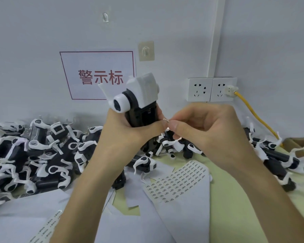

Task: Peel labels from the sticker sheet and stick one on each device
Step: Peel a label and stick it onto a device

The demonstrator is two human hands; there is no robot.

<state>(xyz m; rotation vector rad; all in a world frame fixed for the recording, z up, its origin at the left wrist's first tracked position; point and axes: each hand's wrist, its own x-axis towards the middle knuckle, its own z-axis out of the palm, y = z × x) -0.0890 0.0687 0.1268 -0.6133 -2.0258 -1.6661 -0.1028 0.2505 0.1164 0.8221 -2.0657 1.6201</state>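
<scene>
Small pale label [166, 120] sat pinched between the thumb and forefinger of the right hand [205, 127], just beside the black underside of one black-and-white plastic toy device [139, 99]. The left hand [128, 135] gripped that device upright, fingers curled round it. One white sticker sheet [177, 179] with printed rows lay below on the yellow-green table [235, 199]. A heap of similar devices [33, 155], too many to count, lay to the left.

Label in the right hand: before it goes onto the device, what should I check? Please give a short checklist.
1. Device gripped firmly by left hand: ok.
2. Label pinched by right hand: ok.
3. Sticky side faces the device: cannot tell, too small.
4. Black face of the device turned into view: ok.
5. Sticker sheet lying below the hands for the next label: ok.
</scene>
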